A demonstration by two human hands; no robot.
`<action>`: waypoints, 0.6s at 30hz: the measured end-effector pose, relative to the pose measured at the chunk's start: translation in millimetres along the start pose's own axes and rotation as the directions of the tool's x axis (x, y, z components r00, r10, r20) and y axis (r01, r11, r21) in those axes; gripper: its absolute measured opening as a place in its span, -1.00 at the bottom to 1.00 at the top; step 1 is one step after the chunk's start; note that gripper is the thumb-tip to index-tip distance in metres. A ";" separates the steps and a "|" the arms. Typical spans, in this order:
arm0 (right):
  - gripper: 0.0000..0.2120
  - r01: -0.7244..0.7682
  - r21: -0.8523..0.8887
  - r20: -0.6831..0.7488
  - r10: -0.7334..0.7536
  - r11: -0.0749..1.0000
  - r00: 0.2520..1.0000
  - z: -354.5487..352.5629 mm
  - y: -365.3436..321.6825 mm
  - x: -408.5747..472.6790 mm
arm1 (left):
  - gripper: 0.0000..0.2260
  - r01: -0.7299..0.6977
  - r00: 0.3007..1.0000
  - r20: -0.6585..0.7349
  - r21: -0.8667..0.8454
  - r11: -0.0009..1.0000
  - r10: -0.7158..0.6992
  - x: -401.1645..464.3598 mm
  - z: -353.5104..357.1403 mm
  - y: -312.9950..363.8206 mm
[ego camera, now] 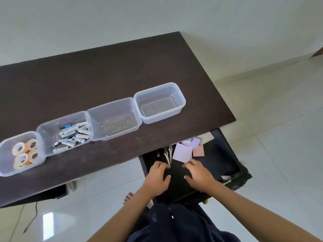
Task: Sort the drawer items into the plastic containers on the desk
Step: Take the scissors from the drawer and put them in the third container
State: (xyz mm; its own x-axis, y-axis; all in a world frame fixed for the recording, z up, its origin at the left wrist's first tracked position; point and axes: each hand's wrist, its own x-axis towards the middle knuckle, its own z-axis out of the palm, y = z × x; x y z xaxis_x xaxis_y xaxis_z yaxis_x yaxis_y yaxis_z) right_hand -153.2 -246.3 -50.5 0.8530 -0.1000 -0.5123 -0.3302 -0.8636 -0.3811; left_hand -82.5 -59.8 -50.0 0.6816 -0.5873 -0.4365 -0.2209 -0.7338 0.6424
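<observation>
Lilac notes [181, 153] lie beyond both spread hands (left hand [158, 177], right hand [199, 173]) in drawer [225, 154].

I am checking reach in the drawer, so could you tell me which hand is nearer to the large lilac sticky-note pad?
Right. The right hand has fingertips just below the lilac pad; the left hand sits further left, by the pale slim items.

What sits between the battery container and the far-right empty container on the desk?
In the head view, one more clear container, seemingly empty, sits between the battery container and the far-right container.
</observation>
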 end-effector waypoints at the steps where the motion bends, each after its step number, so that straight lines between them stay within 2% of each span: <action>1: -0.57 0.011 -0.033 0.011 -0.011 0.999 1.000 -4.5 7.8 4.0 | -0.60 0.047 0.999 -0.001 0.025 0.999 -0.047 9.6 6.1 2.9; 5: -0.48 0.112 -0.201 0.065 -0.101 0.973 0.993 -18.8 28.0 30.0 | -0.38 0.253 0.967 -0.036 0.166 0.953 -0.251 49.8 20.1 8.4; 8: -0.37 0.172 -0.281 0.058 -0.162 0.944 0.985 -22.0 33.4 60.2 | -0.28 0.345 0.938 -0.033 0.221 0.912 -0.346 79.7 26.0 7.6; 12: -0.26 0.178 -0.379 0.137 -0.135 0.908 0.981 -25.1 31.7 101.5 | -0.26 0.396 0.910 0.032 0.232 0.888 -0.414 103.6 36.2 3.5; 18: -0.21 0.213 -0.366 0.237 -0.130 0.906 0.963 -15.1 44.3 112.4 | -0.27 0.418 0.906 -0.017 0.186 0.889 -0.423 94.2 55.1 -0.2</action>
State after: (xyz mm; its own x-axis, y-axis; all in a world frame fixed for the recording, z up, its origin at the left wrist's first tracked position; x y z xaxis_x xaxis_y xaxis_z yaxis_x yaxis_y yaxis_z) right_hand -65.9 -303.3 -113.4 0.7683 0.1331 -0.6261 0.0303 -0.9846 -0.1720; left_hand -56.7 -133.8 -126.0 0.7229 -0.2163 -0.6563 -0.0409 -0.9615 0.2719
